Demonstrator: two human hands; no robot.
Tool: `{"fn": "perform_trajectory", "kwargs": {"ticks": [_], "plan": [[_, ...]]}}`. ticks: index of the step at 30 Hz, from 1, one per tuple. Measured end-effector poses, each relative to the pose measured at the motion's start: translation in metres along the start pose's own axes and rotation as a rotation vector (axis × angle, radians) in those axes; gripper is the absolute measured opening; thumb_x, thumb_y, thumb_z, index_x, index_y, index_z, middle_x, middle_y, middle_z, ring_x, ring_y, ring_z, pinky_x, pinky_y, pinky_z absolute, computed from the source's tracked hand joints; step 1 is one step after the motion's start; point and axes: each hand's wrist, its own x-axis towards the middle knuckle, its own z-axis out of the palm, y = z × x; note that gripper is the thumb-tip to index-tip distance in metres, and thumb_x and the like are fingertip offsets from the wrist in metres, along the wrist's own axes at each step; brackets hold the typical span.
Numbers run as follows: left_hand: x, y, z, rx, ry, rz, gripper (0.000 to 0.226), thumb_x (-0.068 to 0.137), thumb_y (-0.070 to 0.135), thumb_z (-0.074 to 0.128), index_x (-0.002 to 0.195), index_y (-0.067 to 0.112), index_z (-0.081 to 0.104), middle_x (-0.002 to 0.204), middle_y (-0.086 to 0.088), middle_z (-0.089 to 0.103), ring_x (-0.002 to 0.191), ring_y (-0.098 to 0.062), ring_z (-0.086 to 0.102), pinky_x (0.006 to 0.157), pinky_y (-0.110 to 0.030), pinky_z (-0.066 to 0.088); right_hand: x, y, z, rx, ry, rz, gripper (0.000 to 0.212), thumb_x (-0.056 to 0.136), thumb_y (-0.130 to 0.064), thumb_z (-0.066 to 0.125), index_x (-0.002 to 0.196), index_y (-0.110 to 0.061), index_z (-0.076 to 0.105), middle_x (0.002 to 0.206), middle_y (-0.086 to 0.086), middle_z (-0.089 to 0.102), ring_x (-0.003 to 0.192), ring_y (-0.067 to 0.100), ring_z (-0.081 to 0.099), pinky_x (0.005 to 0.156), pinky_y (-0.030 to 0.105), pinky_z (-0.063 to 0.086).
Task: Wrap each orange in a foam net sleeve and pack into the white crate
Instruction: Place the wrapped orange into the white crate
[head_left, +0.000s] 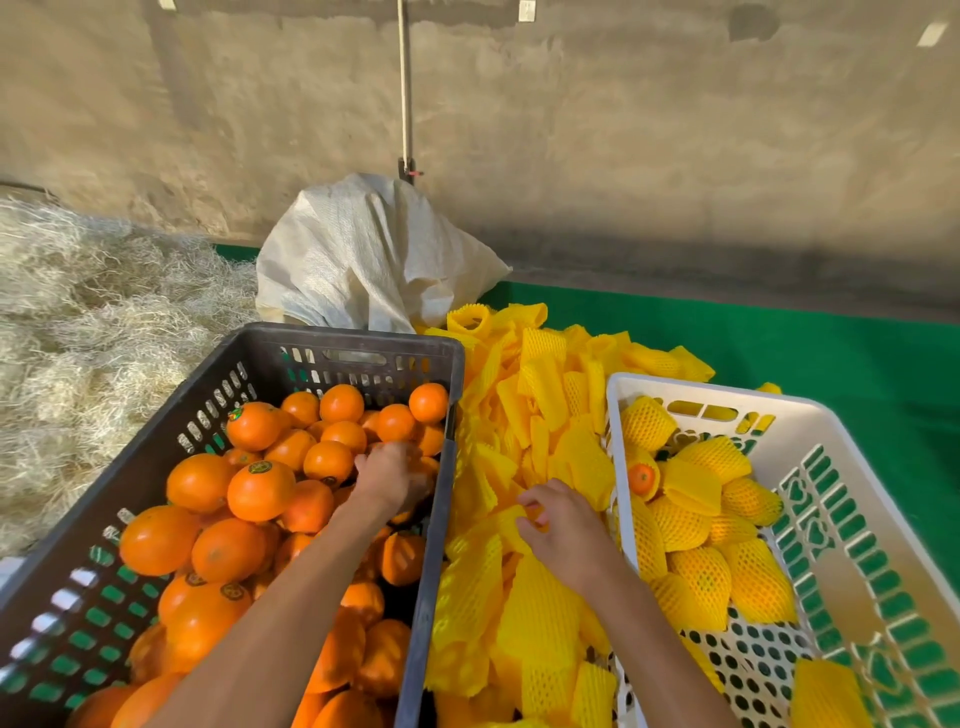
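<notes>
A: What is being done at this moment?

B: Two things are being picked up at once. The left hand (392, 475) is being lowered onto the oranges (260, 488) heaped in the dark crate (358, 340), and its fingers are being curled over one fruit near the crate's right wall. Whether that orange is already being gripped cannot be told, since the fingers are hidden behind the back of the hand.

A: And the other hand?

B: The right hand (563, 530) is being held over the pile of yellow foam sleeves (535, 415) lying between the two crates. A single sleeve is being pinched between thumb and fingertips.

A: How is this step being done well?

B: Probably only one sleeve should be lifted, as the sleeves are lying tangled and a second could be dragged along. The sleeve is best being taken near its open end, so that it can be stretched over the fruit. The orange is better being cupped than squeezed.

A: Where is the packing being done?

B: In the white crate (810, 415) on the right, where wrapped oranges (701, 577) are being collected at the far end; the near floor is lying mostly bare.
</notes>
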Motion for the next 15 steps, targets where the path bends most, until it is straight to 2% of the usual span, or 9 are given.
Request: {"fn": "perform_trajectory", "kwargs": {"ticks": [2,4,6,8,10,12,14,15], "plan": [[-0.002,0.007,-0.016,-0.272,0.244,0.042,0.048,0.090,0.030,0.073,0.133,0.012,0.062,0.122,-0.019,0.065,0.116,-0.040,0.059,0.100,-0.057,0.049,-0.002,-0.003,-0.003,0.037,0.054,0.020,0.025,0.098,-0.034,0.065,0.117,-0.019,0.070,0.109,-0.004,0.062,0.096,0.012,0.062,0.081,0.031,0.052],[-0.006,0.015,-0.028,-0.530,0.438,0.049,0.058,0.088,0.038,0.073,0.137,0.012,0.059,0.128,-0.014,0.063,0.117,-0.030,0.060,0.097,-0.050,0.054,-0.003,-0.007,-0.006,0.087,0.043,0.074,0.027,0.097,-0.041,0.064,0.116,-0.022,0.071,0.108,-0.004,0.069,0.097,0.009,0.063,0.080,0.028,0.051],[-0.016,0.026,-0.035,-0.684,0.530,0.094,0.060,0.087,0.043,0.072,0.138,0.016,0.058,0.132,-0.005,0.062,0.118,-0.019,0.059,0.095,-0.039,0.055,-0.004,-0.011,-0.008,0.142,0.002,0.121,0.028,0.096,-0.044,0.065,0.116,-0.025,0.072,0.110,-0.001,0.071,0.095,0.010,0.067,0.079,0.025,0.050],[-0.026,0.038,-0.035,-0.815,0.568,0.143,0.055,0.087,0.042,0.073,0.136,0.021,0.059,0.130,0.002,0.062,0.112,-0.011,0.059,0.088,-0.030,0.055,-0.005,-0.014,-0.007,0.316,-0.029,0.152,0.024,0.098,-0.041,0.065,0.108,-0.021,0.074,0.107,0.007,0.074,0.079,0.014,0.074,0.079,0.027,0.053],[-0.037,0.050,-0.031,-1.000,0.537,0.194,0.048,0.090,0.034,0.075,0.134,0.023,0.060,0.126,0.004,0.062,0.110,-0.010,0.061,0.080,-0.031,0.061,-0.004,-0.014,-0.009,0.498,-0.069,0.197,0.026,0.101,-0.034,0.061,0.103,-0.012,0.073,0.103,0.018,0.074,0.060,0.020,0.073,0.066,0.027,0.053],[-0.045,0.062,-0.024,-1.107,0.469,0.251,0.044,0.093,0.028,0.074,0.135,0.024,0.060,0.125,0.005,0.063,0.114,-0.015,0.063,0.084,-0.043,0.063,-0.004,-0.015,-0.010,0.576,-0.151,0.239,0.020,0.102,-0.028,0.059,0.103,-0.014,0.073,0.105,0.008,0.074,0.054,0.022,0.071,0.050,0.022,0.045],[-0.050,0.073,-0.020,-1.096,0.410,0.304,0.043,0.094,0.025,0.075,0.135,0.025,0.061,0.127,0.005,0.065,0.116,-0.015,0.064,0.090,-0.048,0.060,-0.004,-0.015,-0.005,0.550,-0.295,0.213,0.018,0.105,-0.021,0.053,0.109,-0.017,0.070,0.104,0.002,0.074,0.053,0.018,0.070,0.046,0.020,0.042],[-0.052,0.077,-0.020,-1.074,0.382,0.332,0.043,0.094,0.025,0.075,0.135,0.025,0.062,0.127,0.005,0.066,0.115,-0.012,0.064,0.091,-0.046,0.060,-0.005,-0.016,-0.002,0.521,-0.381,0.202,0.020,0.106,-0.018,0.049,0.117,-0.015,0.066,0.105,0.004,0.074,0.053,0.016,0.069,0.047,0.021,0.043]]}}
